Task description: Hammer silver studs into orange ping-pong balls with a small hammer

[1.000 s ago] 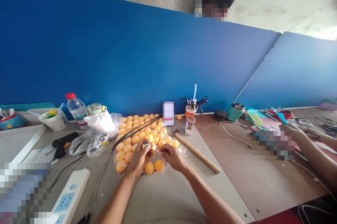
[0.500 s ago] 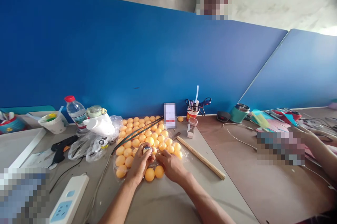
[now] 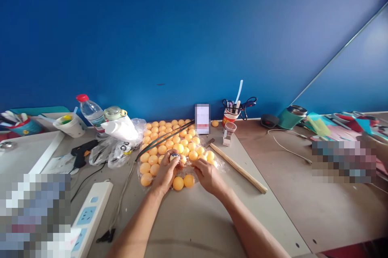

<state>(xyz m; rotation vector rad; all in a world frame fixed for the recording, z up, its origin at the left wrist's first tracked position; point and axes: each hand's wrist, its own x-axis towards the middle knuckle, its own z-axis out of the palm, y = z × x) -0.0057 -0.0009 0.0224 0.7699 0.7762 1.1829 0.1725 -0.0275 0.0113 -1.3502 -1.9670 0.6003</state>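
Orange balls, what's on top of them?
Dark strips lie across the balls. The left hand, holding a shiny thing, and the right hand are in front; what they cover can't be seen.

Soft light, brightest at upper right

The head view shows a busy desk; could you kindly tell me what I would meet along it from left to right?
Pen cup, white cup, red-capped bottle, left hand holding a shiny round object, right hand, small black object, teal mug.
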